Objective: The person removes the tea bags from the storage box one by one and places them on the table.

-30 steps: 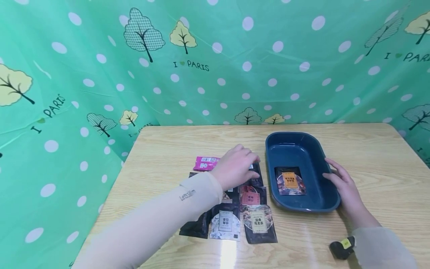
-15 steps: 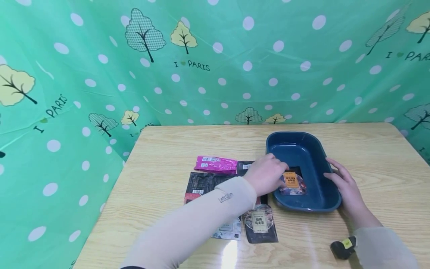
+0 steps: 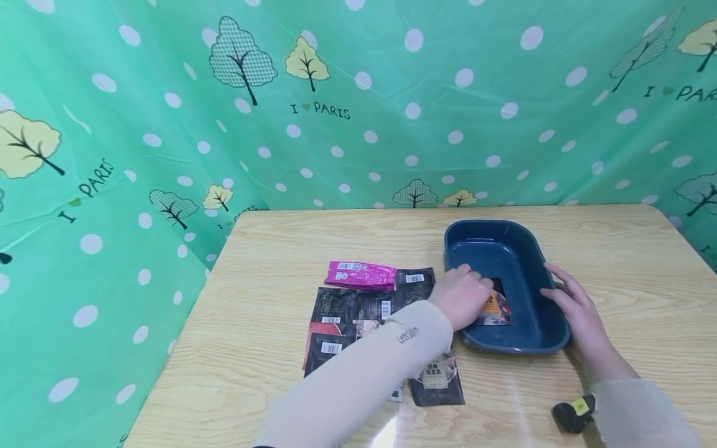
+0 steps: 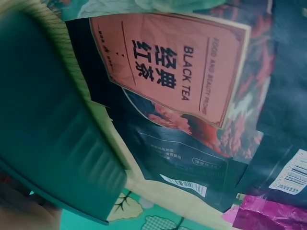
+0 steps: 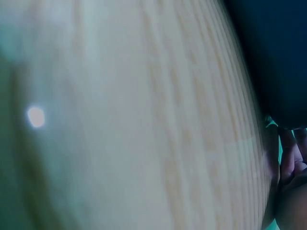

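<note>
My left hand (image 3: 462, 297) reaches over the left rim of a dark blue plastic tub (image 3: 529, 305), its fingers bent over the tea packet with the orange label (image 3: 500, 311) inside. The fingertips are hidden, so I cannot tell whether they pinch it. In the left wrist view, part of that hand (image 4: 26, 213) shows past the tub's ribbed wall (image 4: 57, 124). My right hand (image 3: 577, 314) holds the tub's right rim. Left of the tub, flat black packets lie in rows, among them a Black Tea packet (image 4: 168, 62) and an oolong packet (image 3: 435, 379), partly covered by my sleeve.
A shiny pink packet (image 3: 361, 275) lies at the back of the rows. A small black object with a yellow label (image 3: 572, 414) is beside my right sleeve. The wooden table (image 3: 610, 249) ends at a green polka-dot cloth (image 3: 370, 118) behind.
My left hand has moved right from the black packet at the back of the rows to inside the tub's left side. The right hand and the tub stay in place.
</note>
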### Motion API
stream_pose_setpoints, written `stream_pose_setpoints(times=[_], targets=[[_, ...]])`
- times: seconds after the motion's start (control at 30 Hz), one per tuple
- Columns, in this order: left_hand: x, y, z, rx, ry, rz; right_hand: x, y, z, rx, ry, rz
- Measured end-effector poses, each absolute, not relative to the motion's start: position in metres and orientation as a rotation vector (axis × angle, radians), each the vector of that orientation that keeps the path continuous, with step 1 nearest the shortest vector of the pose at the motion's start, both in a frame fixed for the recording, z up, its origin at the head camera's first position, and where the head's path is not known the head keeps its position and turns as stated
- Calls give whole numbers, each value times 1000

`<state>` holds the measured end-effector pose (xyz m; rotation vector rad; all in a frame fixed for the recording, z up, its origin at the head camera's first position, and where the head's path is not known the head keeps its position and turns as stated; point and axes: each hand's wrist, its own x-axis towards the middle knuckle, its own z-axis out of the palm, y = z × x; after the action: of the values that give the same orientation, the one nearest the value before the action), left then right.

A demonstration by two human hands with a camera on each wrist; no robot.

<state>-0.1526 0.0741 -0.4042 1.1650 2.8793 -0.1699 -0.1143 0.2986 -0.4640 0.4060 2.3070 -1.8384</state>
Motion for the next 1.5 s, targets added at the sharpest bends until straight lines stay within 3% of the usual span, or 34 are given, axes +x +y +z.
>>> stream_pose_setpoints(times=[1.5], targets=[[-153,95,-425,949,2953,-372,-116,300,-465,379,2309,-1856]])
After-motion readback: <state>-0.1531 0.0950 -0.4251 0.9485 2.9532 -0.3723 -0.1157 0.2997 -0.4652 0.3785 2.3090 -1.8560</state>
